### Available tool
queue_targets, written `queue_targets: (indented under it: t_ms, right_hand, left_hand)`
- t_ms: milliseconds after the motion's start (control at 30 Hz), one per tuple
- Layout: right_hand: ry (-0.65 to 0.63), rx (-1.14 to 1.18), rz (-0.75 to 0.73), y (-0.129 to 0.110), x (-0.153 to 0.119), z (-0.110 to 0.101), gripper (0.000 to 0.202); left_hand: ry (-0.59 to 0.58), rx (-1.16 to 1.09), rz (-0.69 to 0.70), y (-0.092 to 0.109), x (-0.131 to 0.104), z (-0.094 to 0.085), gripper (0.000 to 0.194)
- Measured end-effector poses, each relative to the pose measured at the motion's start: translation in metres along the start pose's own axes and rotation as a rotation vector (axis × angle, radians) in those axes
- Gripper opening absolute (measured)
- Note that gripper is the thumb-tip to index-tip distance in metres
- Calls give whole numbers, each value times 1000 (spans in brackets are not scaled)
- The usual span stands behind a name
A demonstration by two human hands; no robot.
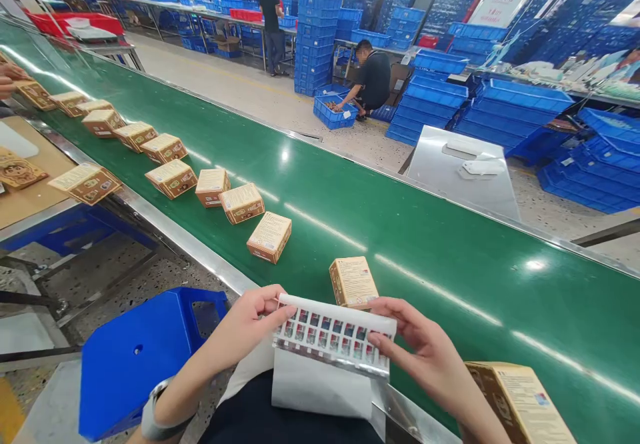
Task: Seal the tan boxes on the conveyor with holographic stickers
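Note:
A sheet of small stickers (325,329) on white backing, with two rows of little labels showing, is stretched between my hands above the belt's near edge. My left hand (257,314) pinches its left end, thumb on top. At the other end, my right hand (413,331) grips it between thumb and fingers. Part of the white backing (320,381) hangs down toward my lap. Just beyond the sheet, a brown and cream box (354,281) rests on the green conveyor belt (425,264). A bigger-looking box (523,404) lies close by my right forearm.
Several similar boxes (270,236) trail up the belt to the left, near another person's hand (7,77). A blue stool (140,357) stands at my left. Across the belt, a person (373,77) crouches by a blue crate (333,114), among stacked crates (317,37).

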State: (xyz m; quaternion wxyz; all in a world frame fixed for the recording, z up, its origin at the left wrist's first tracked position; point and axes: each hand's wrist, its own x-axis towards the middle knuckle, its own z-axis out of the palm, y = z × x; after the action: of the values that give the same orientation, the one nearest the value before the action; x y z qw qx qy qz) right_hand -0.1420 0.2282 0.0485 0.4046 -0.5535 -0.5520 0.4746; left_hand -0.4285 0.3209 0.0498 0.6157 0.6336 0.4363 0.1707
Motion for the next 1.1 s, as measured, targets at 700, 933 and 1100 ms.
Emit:
queue_targets:
  t_ms: [700,933,1100]
  right_hand:
    - [12,-147,-64,-11,0,32,24]
    - [-22,-336,-165,-4,-1,27,18]
    - [98,-626,-486,-9,2,24,14]
  left_hand:
    - [35,736,345,40,-6,47,21]
    - [17,824,347,35,-6,43,29]
    - [24,888,335,33,-5,40,30]
